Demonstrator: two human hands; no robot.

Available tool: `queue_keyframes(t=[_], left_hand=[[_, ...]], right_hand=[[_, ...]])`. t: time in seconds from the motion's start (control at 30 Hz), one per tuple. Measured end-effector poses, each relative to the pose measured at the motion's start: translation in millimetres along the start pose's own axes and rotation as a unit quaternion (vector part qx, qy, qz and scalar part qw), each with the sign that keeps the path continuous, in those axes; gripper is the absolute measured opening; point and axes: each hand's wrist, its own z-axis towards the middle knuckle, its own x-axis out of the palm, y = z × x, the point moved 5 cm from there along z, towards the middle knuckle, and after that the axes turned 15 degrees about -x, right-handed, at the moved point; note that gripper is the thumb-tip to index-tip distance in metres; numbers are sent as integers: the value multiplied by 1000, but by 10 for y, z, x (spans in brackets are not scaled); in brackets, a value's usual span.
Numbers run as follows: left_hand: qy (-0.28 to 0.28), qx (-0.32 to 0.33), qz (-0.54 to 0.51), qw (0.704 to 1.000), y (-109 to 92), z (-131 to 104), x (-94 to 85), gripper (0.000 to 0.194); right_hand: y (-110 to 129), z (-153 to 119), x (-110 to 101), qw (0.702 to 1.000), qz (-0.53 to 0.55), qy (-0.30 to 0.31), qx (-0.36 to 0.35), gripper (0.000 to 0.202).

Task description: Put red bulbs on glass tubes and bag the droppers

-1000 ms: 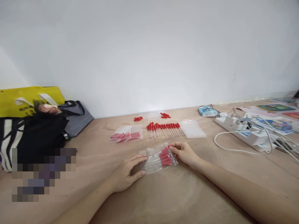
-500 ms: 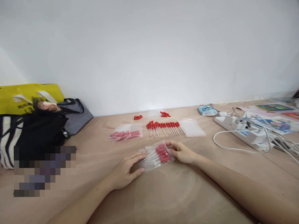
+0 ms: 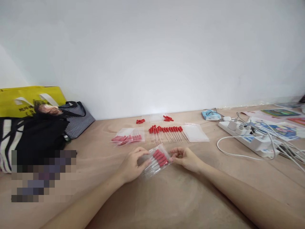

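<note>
In front of me is a clear zip-lock bag (image 3: 156,160) holding several droppers with red rubber bulbs and thin clear tubes. My left hand (image 3: 134,163) grips its upper left edge, with the thumb on the near side. The right corner of the bag is pinched between thumb and fingers of my right hand (image 3: 186,159). Beyond lies a row of loose droppers (image 3: 164,129), bulbs pointing away from me. Left of the row are filled zip-lock bags (image 3: 127,138), overlapping each other. A stack of flat clear bags (image 3: 195,132) lies to its right.
Near the wall are red bulbs (image 3: 140,121), more red bulbs (image 3: 168,118) and clear tubes (image 3: 156,118). A power strip (image 3: 247,136) with chargers and cables sits right, near a blue face mask (image 3: 211,115). Bags, including a black one (image 3: 35,140), fill the left side.
The filled bag has turned so its bulb end points further up and right. My left hand has shifted up along its edge; my right hand now holds its right corner lower.
</note>
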Motion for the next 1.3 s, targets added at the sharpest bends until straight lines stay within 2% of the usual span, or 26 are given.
queue_keyframes(t=[0.1, 0.2, 0.27, 0.37, 0.47, 0.53, 0.63, 0.73, 0.9, 0.93, 1.0, 1.1, 1.17, 1.23, 1.3], left_hand=[[40, -41, -51, 997, -14, 373, 176, 36], [131, -115, -77, 982, -24, 705, 384, 49], [189, -142, -62, 970, -60, 830, 477, 56], [256, -154, -51, 953, -119, 852, 512, 46], [300, -152, -57, 940, -140, 711, 444, 36], [295, -150, -79, 940, -123, 578, 321, 33], [254, -169, -87, 948, -23, 365, 22, 31], [210, -172, -85, 959, 114, 170, -413, 31], [230, -220, -4, 948, 497, -92, -1160, 37], [219, -230, 0, 948, 584, -115, -1292, 31], [131, -240, 6, 962, 749, -103, -1542, 24], [-99, -253, -15, 962, 960, -30, -1795, 21], [-243, -216, -15, 945, 1024, 37, -1818, 19], [-350, -136, -3, 927, 1030, 125, -1738, 14], [-377, -103, -5, 920, 1092, 250, -1591, 7]], right_hand=[[-81, 26, 44, 1000, 22, 7, 12, 34], [-126, 36, 57, 999, 28, 12, 12, 32], [-137, 30, 53, 1000, 28, 11, 7, 34], [-126, 11, 47, 1000, 27, 13, -5, 36], [-84, -5, 32, 1000, 18, 12, -16, 34], [-58, -14, 18, 1000, 8, 9, -14, 32], [-30, -24, 2, 1000, -6, 12, -8, 30], [-24, -30, -4, 999, -26, 29, -8, 30], [-34, -34, 0, 997, -39, 70, -3, 32], [-33, -34, 1, 996, -38, 75, -3, 33], [-31, -35, 0, 996, -37, 79, -1, 33], [-29, -38, 1, 996, -35, 82, 6, 35], [-26, -41, 4, 996, -35, 85, 10, 37], [-13, -43, 7, 996, -34, 86, 11, 37], [3, -46, 4, 996, -36, 85, 12, 38]])
